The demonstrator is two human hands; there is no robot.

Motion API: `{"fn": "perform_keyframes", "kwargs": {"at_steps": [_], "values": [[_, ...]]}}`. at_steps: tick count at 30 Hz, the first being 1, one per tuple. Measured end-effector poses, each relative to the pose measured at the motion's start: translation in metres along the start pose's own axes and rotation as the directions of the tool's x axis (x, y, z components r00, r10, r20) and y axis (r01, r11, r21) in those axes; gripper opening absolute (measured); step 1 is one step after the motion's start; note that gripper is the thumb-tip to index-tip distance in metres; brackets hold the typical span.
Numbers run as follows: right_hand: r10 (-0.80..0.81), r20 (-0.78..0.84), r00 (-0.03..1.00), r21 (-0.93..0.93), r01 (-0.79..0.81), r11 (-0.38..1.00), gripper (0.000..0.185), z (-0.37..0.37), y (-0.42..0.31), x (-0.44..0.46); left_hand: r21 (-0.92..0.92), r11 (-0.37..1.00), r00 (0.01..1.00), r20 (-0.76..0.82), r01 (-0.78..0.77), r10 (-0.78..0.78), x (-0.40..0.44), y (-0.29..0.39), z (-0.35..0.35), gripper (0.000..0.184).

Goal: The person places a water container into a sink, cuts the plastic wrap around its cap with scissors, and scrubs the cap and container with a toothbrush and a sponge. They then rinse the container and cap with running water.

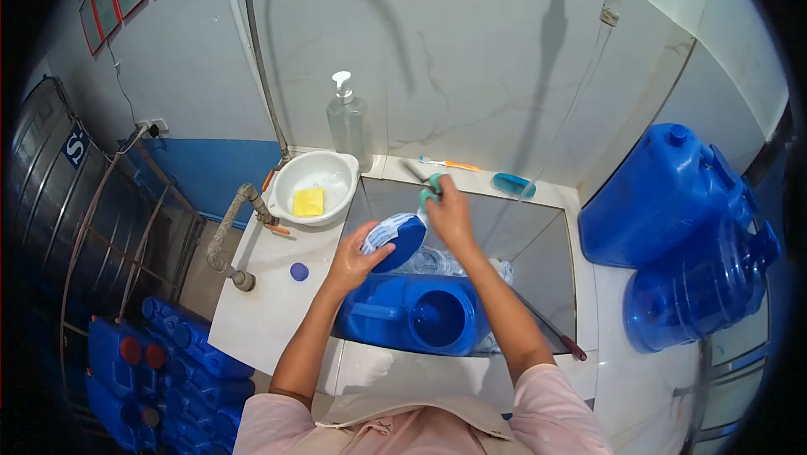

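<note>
My left hand is closed around a round blue lid, with white-and-blue patterned wrapping along its upper edge. Just right of it, my right hand grips scissors with teal handles, their dark blades pointing up and left. A bit of white material hangs between the two hands. Below them, a blue water jug lies in the grey sink basin, its wide round mouth facing up. Clear crumpled plastic or splashing water shows behind the jug; I cannot tell which.
A white bowl holds a yellow sponge. Nearby stand a pump bottle and a tap. A toothbrush and teal brush lie on the back ledge. Water runs from a pipe. Blue jugs stand right.
</note>
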State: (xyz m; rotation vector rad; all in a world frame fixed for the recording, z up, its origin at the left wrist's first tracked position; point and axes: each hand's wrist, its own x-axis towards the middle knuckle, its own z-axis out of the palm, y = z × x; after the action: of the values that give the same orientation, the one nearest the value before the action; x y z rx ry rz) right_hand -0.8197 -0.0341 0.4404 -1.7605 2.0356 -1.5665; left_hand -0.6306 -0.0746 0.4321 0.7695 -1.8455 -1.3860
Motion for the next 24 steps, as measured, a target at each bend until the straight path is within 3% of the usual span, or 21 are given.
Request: {"fn": "perform_keyframes", "kwargs": {"at_steps": [3, 4, 6, 7, 9, 11, 13, 14, 16, 17, 19, 21, 22, 24], "values": [[0.209, -0.099, 0.973, -0.140, -0.221, 0.965, 0.021, 0.013, 0.074, 0.010, -0.037, 0.997, 0.997, 0.016, -0.073, 0.074, 0.002, -0.032, -0.010, 0.033], [0.260, -0.098, 0.961, -0.206, -0.275, 0.939, 0.020, 0.019, 0.100, 0.004, -0.158, 0.984, 0.995, -0.072, -0.086, 0.075, 0.001, -0.038, -0.011, 0.032], [0.320, -0.039, 0.947, -0.311, -0.316, 0.896, 0.020, 0.021, 0.133, -0.013, -0.317, 0.942, 0.980, -0.191, -0.110, 0.050, 0.003, -0.046, -0.018, 0.034], [0.305, -0.035, 0.952, -0.343, -0.298, 0.891, 0.020, 0.021, 0.143, -0.023, -0.316, 0.942, 0.979, -0.195, -0.115, 0.054, 0.007, -0.043, -0.020, 0.034], [0.301, -0.031, 0.953, -0.415, -0.286, 0.864, 0.021, 0.023, 0.176, -0.044, -0.389, 0.893, 0.924, -0.377, -0.228, 0.072, 0.013, -0.033, -0.025, 0.035], [0.310, -0.024, 0.950, -0.448, -0.288, 0.847, 0.022, 0.019, 0.197, -0.061, -0.355, 0.899, 0.916, -0.387, -0.255, 0.107, 0.020, -0.037, -0.045, 0.037], [0.502, 0.111, 0.858, -0.563, -0.362, 0.743, 0.024, 0.011, 0.188, -0.057, -0.329, 0.910, 0.908, -0.406, -0.251, 0.103, 0.026, -0.028, -0.058, 0.036], [0.492, 0.123, 0.862, -0.562, -0.348, 0.750, 0.024, 0.013, 0.185, -0.047, -0.322, 0.920, 0.915, -0.394, -0.225, 0.086, 0.028, -0.025, -0.060, 0.034], [0.414, 0.346, 0.842, -0.550, -0.175, 0.816, 0.031, 0.015, 0.173, -0.025, -0.339, 0.915, 0.923, -0.375, -0.219, 0.082, 0.032, -0.031, -0.058, 0.034], [0.413, 0.352, 0.840, -0.548, -0.172, 0.819, 0.031, 0.016, 0.165, -0.009, -0.361, 0.907, 0.935, -0.344, -0.215, 0.084, 0.035, -0.035, -0.056, 0.033], [0.556, 0.397, 0.731, -0.353, -0.437, 0.827, 0.031, 0.021, 0.136, 0.034, -0.355, 0.911, 0.937, -0.339, -0.212, 0.086, 0.039, -0.040, -0.051, 0.033], [0.292, 0.371, 0.882, -0.498, -0.076, 0.864, 0.032, 0.036, 0.156, 0.061, -0.392, 0.899, 0.940, -0.336, -0.195, 0.057, 0.040, -0.044, -0.047, 0.034], [0.290, 0.379, 0.879, -0.494, -0.073, 0.866, 0.032, 0.040, 0.156, 0.073, -0.390, 0.901, 0.941, -0.335, -0.189, 0.053, 0.041, -0.048, -0.046, 0.032], [0.270, 0.444, 0.854, -0.631, 0.084, 0.771, 0.032, 0.048, 0.164, 0.095, -0.398, 0.902, 0.940, -0.341, -0.166, 0.023, 0.039, -0.055, -0.040, 0.031]]}}
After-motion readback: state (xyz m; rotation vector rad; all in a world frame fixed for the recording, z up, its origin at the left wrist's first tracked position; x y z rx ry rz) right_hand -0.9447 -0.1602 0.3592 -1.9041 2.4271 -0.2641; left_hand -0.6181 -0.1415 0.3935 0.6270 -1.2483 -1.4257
